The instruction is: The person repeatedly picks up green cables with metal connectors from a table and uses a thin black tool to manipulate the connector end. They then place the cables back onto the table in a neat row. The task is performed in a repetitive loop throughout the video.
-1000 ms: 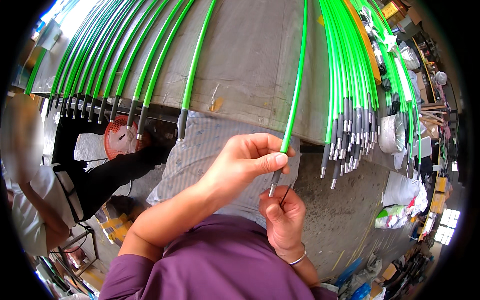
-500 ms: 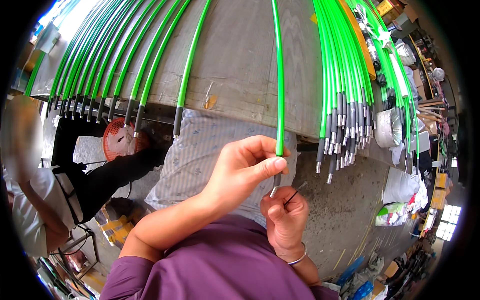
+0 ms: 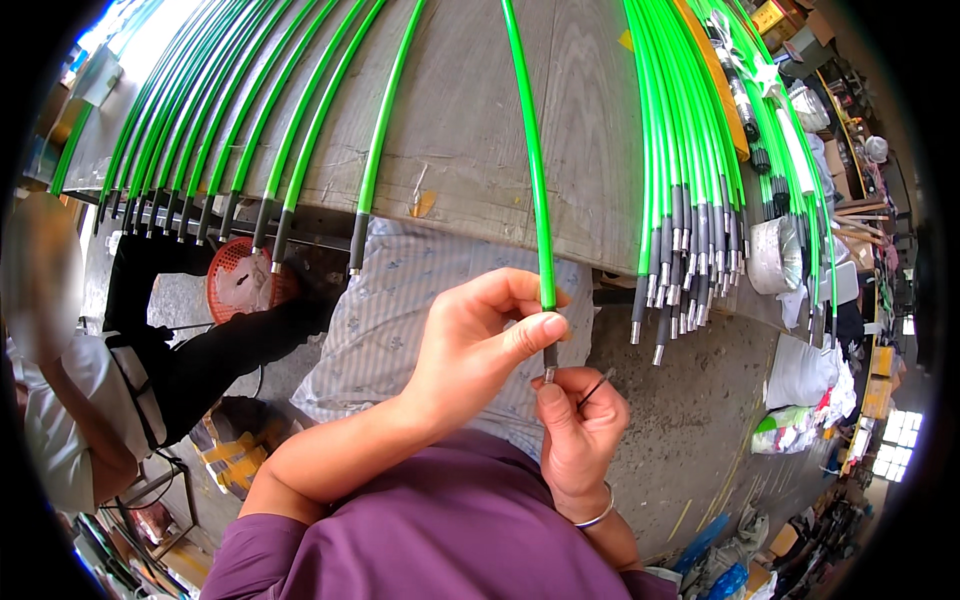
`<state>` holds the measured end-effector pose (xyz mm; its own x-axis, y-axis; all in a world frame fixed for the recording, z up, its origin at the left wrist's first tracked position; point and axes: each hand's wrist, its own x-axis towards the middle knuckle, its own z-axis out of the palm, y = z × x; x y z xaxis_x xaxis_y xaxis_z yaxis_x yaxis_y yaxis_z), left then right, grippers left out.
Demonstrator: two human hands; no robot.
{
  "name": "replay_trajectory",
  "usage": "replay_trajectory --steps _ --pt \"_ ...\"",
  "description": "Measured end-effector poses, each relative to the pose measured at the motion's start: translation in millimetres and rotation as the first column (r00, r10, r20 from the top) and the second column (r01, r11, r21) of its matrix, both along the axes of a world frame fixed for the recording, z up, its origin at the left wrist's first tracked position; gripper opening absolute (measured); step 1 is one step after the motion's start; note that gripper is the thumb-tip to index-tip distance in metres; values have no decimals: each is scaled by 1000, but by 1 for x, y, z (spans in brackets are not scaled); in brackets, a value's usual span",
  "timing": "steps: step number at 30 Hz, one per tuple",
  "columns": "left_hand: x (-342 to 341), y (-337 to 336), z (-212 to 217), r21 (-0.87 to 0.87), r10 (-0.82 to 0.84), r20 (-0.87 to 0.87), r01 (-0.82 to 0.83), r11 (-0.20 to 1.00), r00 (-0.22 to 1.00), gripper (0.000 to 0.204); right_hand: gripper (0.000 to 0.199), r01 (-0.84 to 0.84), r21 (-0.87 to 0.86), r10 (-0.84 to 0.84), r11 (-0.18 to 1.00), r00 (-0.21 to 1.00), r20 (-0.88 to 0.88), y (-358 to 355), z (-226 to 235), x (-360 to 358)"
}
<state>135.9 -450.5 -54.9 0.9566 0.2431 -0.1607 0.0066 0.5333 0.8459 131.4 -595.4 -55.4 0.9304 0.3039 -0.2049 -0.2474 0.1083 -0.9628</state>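
My left hand [image 3: 480,340] is closed round the lower end of a long green rod [image 3: 535,170], thumb on top, just above its dark sleeve. The rod runs away from me over the table, and its silvery tip [image 3: 550,374] points toward me. Right below, my right hand [image 3: 582,430], a bangle on its wrist, is closed with thumb and forefinger at that tip. A thin dark stick [image 3: 597,388] pokes out between its fingers; what the fingertips pinch is partly hidden.
Spaced green rods [image 3: 295,150] hang over the grey table's [image 3: 460,130] edge at left; a dense bundle of them [image 3: 680,180] lies at right. A striped cushion [image 3: 350,340] is below. A person [image 3: 75,420] sits at left by a red basket [image 3: 235,285].
The rod has swung left at its far part, its tip slightly lower. My right hand has moved right and up, bringing its fingertips to the tip.
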Motion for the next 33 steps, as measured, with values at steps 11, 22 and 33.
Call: replay_trajectory --steps 11,22,33 --pt "0 -1 0 -51 16 3 -16 999 1000 22 5 -18 -259 89 966 961 261 1 13 5" --pt "-2 -3 0 -146 38 50 -30 989 998 25 8 9 -198 44 980 963 264 5 11 5" --pt "-3 -1 -3 -212 9 131 19 977 991 21 6 -32 94 33 995 999 -13 5 -1 8"
